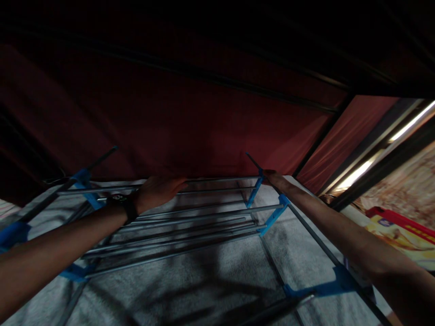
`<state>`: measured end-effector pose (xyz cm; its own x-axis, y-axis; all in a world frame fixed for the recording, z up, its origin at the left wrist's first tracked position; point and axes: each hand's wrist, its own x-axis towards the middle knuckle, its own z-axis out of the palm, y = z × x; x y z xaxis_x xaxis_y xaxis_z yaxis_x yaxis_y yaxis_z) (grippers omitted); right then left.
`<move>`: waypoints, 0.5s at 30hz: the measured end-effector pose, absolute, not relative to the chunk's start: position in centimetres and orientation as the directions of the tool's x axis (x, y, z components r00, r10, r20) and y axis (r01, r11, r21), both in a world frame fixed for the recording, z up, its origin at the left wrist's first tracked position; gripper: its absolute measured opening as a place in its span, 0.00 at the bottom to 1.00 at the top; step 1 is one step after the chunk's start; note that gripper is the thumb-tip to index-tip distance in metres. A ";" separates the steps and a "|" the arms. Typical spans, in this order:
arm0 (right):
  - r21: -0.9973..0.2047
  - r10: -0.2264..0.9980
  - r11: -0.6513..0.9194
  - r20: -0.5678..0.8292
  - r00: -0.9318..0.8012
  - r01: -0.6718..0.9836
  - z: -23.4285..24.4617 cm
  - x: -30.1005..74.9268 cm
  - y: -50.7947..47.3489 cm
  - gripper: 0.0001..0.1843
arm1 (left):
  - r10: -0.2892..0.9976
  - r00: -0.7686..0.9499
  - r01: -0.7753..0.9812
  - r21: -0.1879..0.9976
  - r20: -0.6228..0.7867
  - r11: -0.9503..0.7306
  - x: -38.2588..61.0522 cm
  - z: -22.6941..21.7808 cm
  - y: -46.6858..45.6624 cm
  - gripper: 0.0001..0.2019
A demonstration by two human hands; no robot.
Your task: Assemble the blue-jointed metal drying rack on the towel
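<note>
A rack of grey metal rods [204,215] and blue plastic connectors [272,219] stands before me on a grey cloth-like surface. My left hand [159,192], with a black watch on the wrist, is closed over a rod at the rack's far side. Its fingers point right and are partly hidden in the gloom. At the far right corner, my right hand [273,177] is closed around the blue connector [257,188] by the upright post [253,160]. Most of its fingertips are hidden. Another blue connector [82,179] joins the far left post.
A dark red panel [204,136] with dark frame bars rises right behind the rack. To the right lies a red and yellow package [397,233]. A nearer blue connector [322,285] and a loose-looking rod end [306,299] are at the lower right.
</note>
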<state>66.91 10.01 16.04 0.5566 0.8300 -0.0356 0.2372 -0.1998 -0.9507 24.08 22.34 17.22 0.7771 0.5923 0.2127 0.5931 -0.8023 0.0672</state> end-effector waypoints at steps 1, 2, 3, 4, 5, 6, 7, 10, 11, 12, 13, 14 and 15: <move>-0.949 0.833 -0.200 -0.034 0.552 0.242 16.0 66.9 10.0 0.08 | 0.580 0.789 0.587 0.028 0.202 -0.809 24.1 17.0 22.4 0.23; -0.948 0.836 -0.199 -0.033 0.548 0.247 16.0 66.9 10.0 0.08 | 0.569 0.799 0.580 -0.002 0.193 -0.814 24.1 16.8 22.5 0.24; -0.947 0.839 -0.200 -0.032 0.544 0.252 16.0 66.9 10.0 0.08 | 0.563 0.804 0.575 -0.008 0.191 -0.818 24.1 16.5 22.6 0.24; -0.945 0.841 -0.201 -0.032 0.540 0.258 16.0 66.8 9.9 0.08 | 0.558 0.807 0.569 -0.002 0.191 -0.822 24.1 16.2 22.8 0.24; -0.943 0.843 -0.203 -0.030 0.538 0.265 16.0 66.8 9.9 0.08 | 0.558 0.808 0.567 0.008 0.192 -0.824 24.1 15.9 23.0 0.24; -0.939 0.843 -0.206 -0.028 0.537 0.274 16.0 66.9 9.9 0.07 | 0.558 0.806 0.566 0.019 0.197 -0.824 24.1 15.6 23.3 0.24; -0.935 0.842 -0.210 -0.025 0.539 0.285 16.0 66.9 9.9 0.07 | 0.556 0.806 0.562 0.029 0.205 -0.826 24.2 15.3 23.6 0.24; -0.914 0.834 -0.225 -0.001 0.552 0.338 15.9 67.1 9.9 0.07 | 0.546 0.810 0.553 0.031 0.213 -0.833 24.5 15.2 24.2 0.24; -0.902 0.834 -0.230 0.010 0.551 0.364 15.9 67.2 9.8 0.08 | 0.547 0.812 0.554 0.023 0.204 -0.832 24.6 15.3 24.2 0.24; -0.889 0.839 -0.231 0.024 0.543 0.396 15.9 67.1 9.8 0.08 | 0.552 0.811 0.561 0.012 0.195 -0.828 24.7 15.5 24.0 0.24; -0.872 0.848 -0.229 0.039 0.529 0.432 15.9 67.0 9.6 0.08 | 0.561 0.807 0.571 -0.002 0.183 -0.821 24.8 15.8 23.7 0.24; -0.853 0.860 -0.223 0.057 0.508 0.473 16.0 66.8 9.5 0.08 | 0.573 0.802 0.584 -0.018 0.171 -0.812 24.9 16.1 23.2 0.23; -0.828 0.873 -0.211 0.079 0.482 0.519 16.2 66.6 9.3 0.09 | 0.581 0.798 0.593 -0.035 0.161 -0.804 25.0 16.4 22.7 0.23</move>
